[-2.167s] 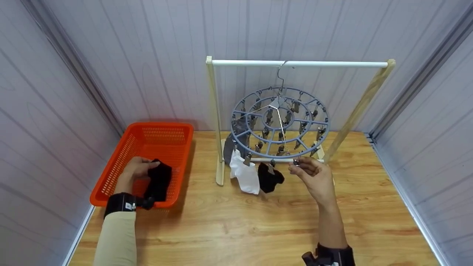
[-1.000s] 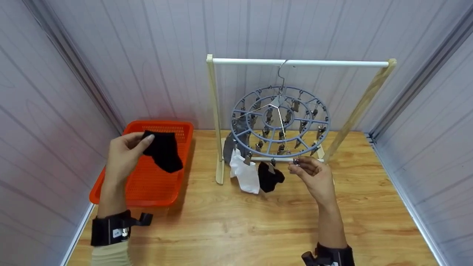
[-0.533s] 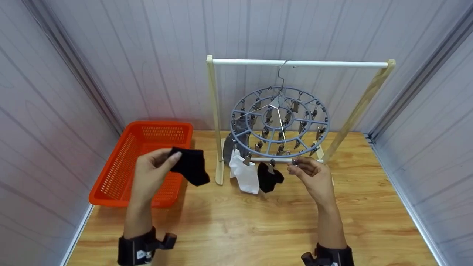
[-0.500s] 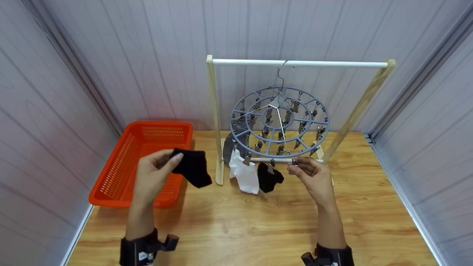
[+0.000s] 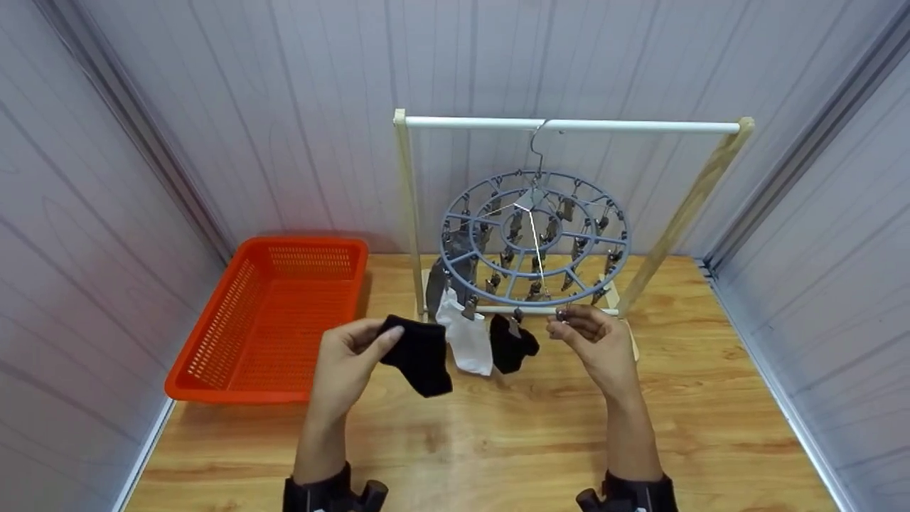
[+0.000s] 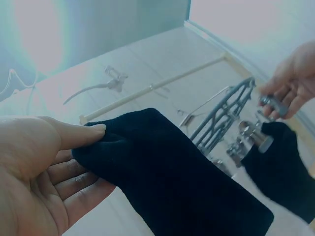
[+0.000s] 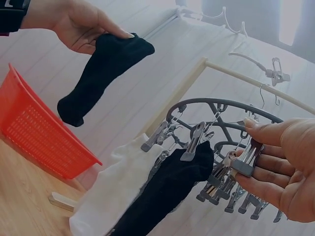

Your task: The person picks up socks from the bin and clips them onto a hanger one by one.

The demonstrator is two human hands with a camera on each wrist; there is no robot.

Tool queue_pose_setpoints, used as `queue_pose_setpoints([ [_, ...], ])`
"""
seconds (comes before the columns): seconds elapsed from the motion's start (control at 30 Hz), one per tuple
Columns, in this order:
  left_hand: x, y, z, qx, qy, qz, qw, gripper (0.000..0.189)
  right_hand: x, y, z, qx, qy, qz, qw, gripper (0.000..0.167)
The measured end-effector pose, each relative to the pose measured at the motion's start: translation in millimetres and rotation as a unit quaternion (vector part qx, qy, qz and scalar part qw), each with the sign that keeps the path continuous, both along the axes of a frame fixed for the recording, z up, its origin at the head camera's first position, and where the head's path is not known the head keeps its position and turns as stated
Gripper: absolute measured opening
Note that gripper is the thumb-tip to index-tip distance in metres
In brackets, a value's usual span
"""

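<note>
A black sock [image 5: 421,357] hangs from my left hand [image 5: 348,370], its cuff pinched between thumb and fingers. In the left wrist view the sock [image 6: 182,172] droops away from the thumb. My right hand [image 5: 601,348] pinches a metal clip [image 7: 248,156] at the front rim of the round blue-grey clip hanger [image 5: 455,274]. Just left of that clip, another black sock [image 5: 510,345] hangs clipped, with a white sock [image 5: 470,343] beside it. Farther back on the left, a grey sock [image 5: 442,284] is partly hidden by the hanger's rim.
The hanger hooks over the white bar [image 5: 640,126] of a wooden-legged rack [image 5: 693,206]. Several unused metal clips dangle under its rings. An orange basket [image 5: 266,341] stands at the left on the wood-grain table [image 5: 469,448]. Panelled walls close in the back and sides.
My left hand has lifted the black sock out of the orange basket and carried it rightward, close to the clipped socks. The right hand has stayed on its clip.
</note>
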State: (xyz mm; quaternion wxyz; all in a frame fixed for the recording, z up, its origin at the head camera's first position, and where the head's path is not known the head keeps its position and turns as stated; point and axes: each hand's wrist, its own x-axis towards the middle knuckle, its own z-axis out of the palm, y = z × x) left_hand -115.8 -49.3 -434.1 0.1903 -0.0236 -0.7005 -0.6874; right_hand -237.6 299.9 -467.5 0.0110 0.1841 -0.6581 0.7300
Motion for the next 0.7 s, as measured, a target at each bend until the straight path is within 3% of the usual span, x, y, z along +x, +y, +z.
queue_pose_setpoints([
  [0.33, -7.3, 24.3, -16.8, 0.003, -0.004, -0.014, 0.9999, 0.011, 2.4, 1, -0.4, 0.001, -0.001, 0.005, 1.0, 0.029],
  [0.7, -17.0, 42.0, -24.8, 0.004, -0.008, -0.022, 0.9997, 0.014, 2.8, 2, 2.7, 0.0, 0.008, 0.008, 0.9999, 0.026],
])
